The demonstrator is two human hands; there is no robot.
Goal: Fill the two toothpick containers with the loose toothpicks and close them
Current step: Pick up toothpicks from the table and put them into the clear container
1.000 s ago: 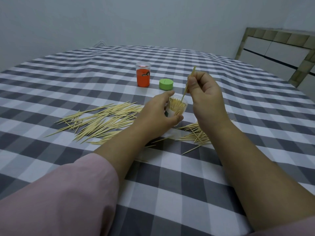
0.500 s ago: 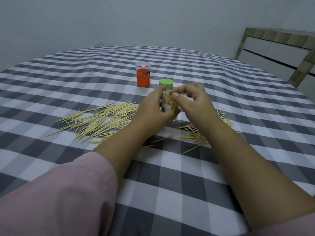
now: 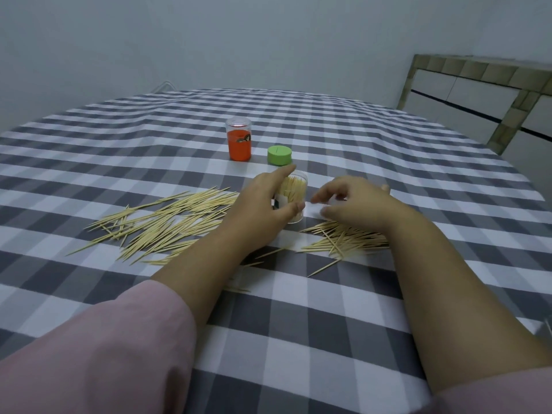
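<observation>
Nearest, a small heap of loose toothpicks [image 3: 343,239] on the table [image 3: 298,339], directly under the right hand [image 3: 355,206]; long axes mostly left to right. Right hand empty, fingers loosely curled, hovering above this heap, so nearer to it. Left hand [image 3: 264,204] wrapped around the clear container [image 3: 294,194], upright, already packed. Bigger pile [image 3: 167,224] further left. Beyond, green lid [image 3: 279,155], then orange container [image 3: 239,140]; label unreadable.
</observation>
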